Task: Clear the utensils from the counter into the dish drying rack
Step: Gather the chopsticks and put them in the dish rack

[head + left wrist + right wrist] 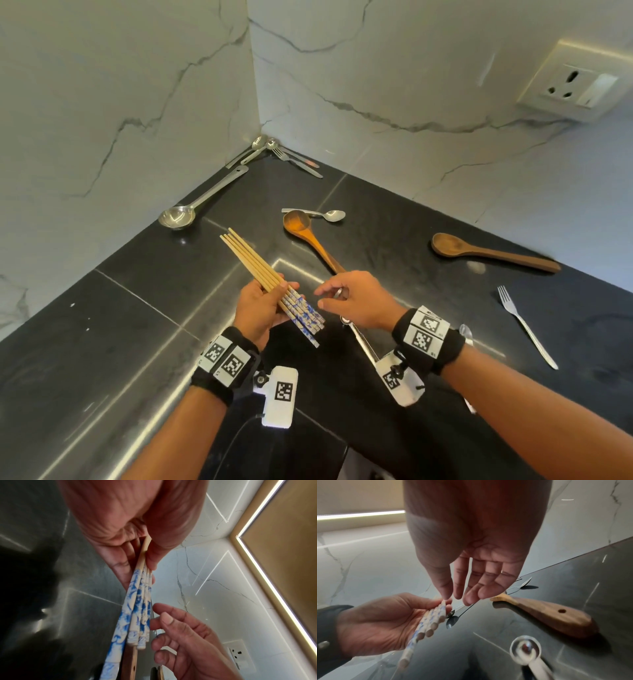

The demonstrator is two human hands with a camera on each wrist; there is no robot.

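My left hand [262, 308] grips a bundle of several wooden chopsticks [260, 270] with blue-and-white patterned ends [137, 609], held above the black counter [102, 342]. My right hand [352, 298] hovers just right of the patterned ends, fingers relaxed and holding nothing [467, 588]. An orange wooden spoon [305, 233] lies under the right hand, its handle [547, 615] toward me. A dark wooden spoon [489, 253], a fork [524, 325], a teaspoon [318, 214] and a steel ladle [202, 202] lie on the counter. The drying rack is not in view.
A pile of spoons and forks [277, 152] sits in the far corner between the marble walls. Another steel spoon [356, 337] lies below my right wrist. A wall socket [575, 85] is at the upper right. The counter's front edge is near my forearms.
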